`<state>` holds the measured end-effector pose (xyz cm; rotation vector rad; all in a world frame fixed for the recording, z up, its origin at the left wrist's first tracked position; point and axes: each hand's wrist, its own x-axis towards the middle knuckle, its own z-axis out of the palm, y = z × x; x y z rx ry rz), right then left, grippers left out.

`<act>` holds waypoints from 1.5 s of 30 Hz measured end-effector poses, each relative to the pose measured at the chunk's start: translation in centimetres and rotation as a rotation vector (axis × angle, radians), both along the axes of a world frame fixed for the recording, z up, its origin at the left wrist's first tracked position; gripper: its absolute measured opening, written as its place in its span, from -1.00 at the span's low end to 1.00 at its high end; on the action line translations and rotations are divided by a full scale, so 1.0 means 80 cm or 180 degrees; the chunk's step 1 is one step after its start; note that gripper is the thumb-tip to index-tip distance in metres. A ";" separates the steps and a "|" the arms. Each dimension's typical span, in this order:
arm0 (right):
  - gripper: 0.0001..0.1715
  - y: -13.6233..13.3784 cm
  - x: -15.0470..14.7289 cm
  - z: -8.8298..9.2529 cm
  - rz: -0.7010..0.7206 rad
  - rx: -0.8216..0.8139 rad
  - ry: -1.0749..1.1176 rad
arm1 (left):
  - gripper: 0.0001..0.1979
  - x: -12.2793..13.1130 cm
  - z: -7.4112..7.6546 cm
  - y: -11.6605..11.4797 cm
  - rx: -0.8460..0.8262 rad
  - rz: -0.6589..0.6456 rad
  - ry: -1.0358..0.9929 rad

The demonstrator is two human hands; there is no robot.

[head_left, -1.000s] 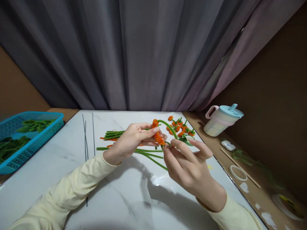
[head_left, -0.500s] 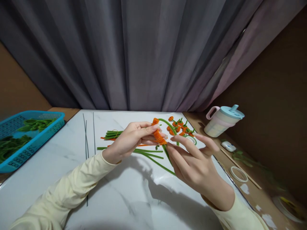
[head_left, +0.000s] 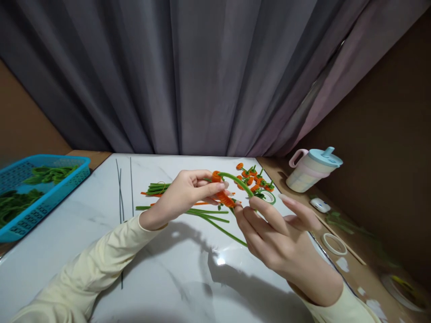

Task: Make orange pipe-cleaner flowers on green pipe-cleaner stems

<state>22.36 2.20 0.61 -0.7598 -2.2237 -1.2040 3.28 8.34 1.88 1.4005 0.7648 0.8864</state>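
Observation:
My left hand [head_left: 183, 195] pinches an orange ribbed coil [head_left: 225, 198], which looks like wound pipe cleaner. From the coil's upper end a thick green pipe cleaner [head_left: 237, 179] arches over to my right hand [head_left: 276, 233]. The right index fingertip meets this green length, the other fingers are near the coil's lower end, and the thumb is lifted away. How the right fingers grip is partly hidden. Behind the hands lie several small orange pieces with green stems [head_left: 249, 181]. Loose green pipe cleaners [head_left: 215, 220] and a tied green bundle [head_left: 156, 188] rest on the white marbled board [head_left: 161, 269].
A blue basket [head_left: 67, 179] with green leafy pieces stands at left. Thin dark wires [head_left: 131, 188] lie on the board. To the right are a lidded cup [head_left: 311, 172], a small white case [head_left: 320, 205], tape rolls [head_left: 334, 244] and a thin stick [head_left: 357, 255]. A grey curtain [head_left: 205, 76] hangs behind.
The green arch has come lower, and its far part now meets my right index finger. My right hand has shifted slightly right and its thumb has lifted. The left hand still holds the coil.

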 end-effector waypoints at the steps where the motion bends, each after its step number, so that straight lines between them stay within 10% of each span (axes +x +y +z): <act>1: -0.72 -0.002 0.001 0.001 -0.0037 0.0033 -0.0028 | -0.77 0.000 0.001 -0.001 0.0043 0.0008 0.0025; 19: -0.83 -0.009 -0.006 -0.007 -0.0278 0.0203 0.0081 | -0.78 0.017 -0.010 -0.009 0.0127 0.0495 -0.0236; 32: -0.87 0.013 -0.007 -0.024 -0.0382 0.0970 0.0611 | -0.82 0.014 -0.048 -0.031 0.2155 0.1725 -0.0063; 45: -0.91 0.009 -0.011 -0.025 -0.0325 0.0943 0.0741 | -0.86 0.009 -0.044 -0.040 0.2314 0.1542 0.0302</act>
